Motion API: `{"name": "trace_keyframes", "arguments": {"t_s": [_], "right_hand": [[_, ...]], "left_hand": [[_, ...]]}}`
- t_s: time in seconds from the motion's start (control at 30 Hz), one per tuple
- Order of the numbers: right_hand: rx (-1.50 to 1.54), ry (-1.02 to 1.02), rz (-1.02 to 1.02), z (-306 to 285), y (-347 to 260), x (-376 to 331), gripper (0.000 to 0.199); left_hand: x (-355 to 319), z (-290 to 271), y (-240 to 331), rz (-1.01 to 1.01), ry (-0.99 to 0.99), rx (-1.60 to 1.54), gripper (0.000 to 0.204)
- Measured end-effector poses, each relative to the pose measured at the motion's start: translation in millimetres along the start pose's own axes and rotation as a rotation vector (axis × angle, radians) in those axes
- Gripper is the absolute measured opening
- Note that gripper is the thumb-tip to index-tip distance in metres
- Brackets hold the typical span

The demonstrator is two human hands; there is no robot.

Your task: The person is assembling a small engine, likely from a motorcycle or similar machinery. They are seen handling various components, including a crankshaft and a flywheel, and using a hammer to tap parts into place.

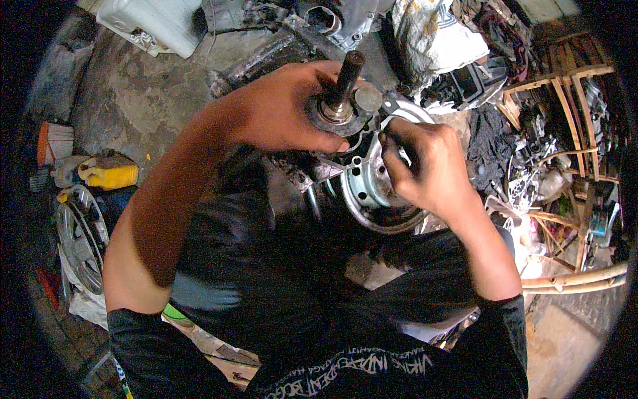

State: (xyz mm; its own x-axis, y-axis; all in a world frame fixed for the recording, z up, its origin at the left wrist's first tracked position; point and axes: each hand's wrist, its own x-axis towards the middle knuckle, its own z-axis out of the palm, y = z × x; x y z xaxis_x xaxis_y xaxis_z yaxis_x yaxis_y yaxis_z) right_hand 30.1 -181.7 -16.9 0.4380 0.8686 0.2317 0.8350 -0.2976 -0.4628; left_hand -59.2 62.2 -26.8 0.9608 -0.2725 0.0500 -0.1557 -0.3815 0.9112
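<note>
My left hand (292, 110) is wrapped round a dark, oily metal crankshaft (342, 110), its thick shaft pointing up and a shorter round pin beside it. My right hand (425, 159) is closed in a pinch just right of the crankshaft. Whatever lies between its fingertips is too small or hidden to name. A flat grey metal end with a hole (391, 105) shows just above those fingers. Beneath both hands a silver wheel rim (362, 183) with round holes lies between my knees, partly covered by my right hand.
Engine casings (342, 26) and a white sack (438, 46) lie beyond my hands. A pale plastic container (156, 23) stands far left. Left are a yellow container (108, 171) and a spoked wheel (81, 239). A wooden rack (565, 120) with piled scrap stands right.
</note>
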Motion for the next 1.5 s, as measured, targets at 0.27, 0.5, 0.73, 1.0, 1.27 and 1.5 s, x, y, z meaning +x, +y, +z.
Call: {"name": "trace_keyframes", "arguments": {"t_s": [0.27, 0.5, 0.73, 1.0, 1.27, 1.5], "right_hand": [[-0.075, -0.067, 0.141, -8, -2, -3, 0.024], [0.211, -0.044, 0.259, -15, -4, -2, 0.021], [0.316, -0.101, 0.243, -18, -4, -2, 0.018], [0.288, -0.021, 0.147, -11, -2, -4, 0.014], [0.347, -0.102, 0.185, -6, -1, -1, 0.01], [0.268, -0.076, 0.086, -1, -2, -5, 0.007]], "left_hand": [[-1, -2, 3, 0.03, 0.0, 0.118, 0.072], [-1, -3, 5, 0.014, -0.004, 0.05, 0.07], [-3, -2, 4, -0.002, 0.003, 0.015, 0.072], [-2, -3, 2, 0.013, -0.002, 0.069, 0.075], [0, -3, 1, 0.029, -0.011, 0.061, 0.075], [-2, -2, 1, 0.013, 0.002, 0.034, 0.073]]}}
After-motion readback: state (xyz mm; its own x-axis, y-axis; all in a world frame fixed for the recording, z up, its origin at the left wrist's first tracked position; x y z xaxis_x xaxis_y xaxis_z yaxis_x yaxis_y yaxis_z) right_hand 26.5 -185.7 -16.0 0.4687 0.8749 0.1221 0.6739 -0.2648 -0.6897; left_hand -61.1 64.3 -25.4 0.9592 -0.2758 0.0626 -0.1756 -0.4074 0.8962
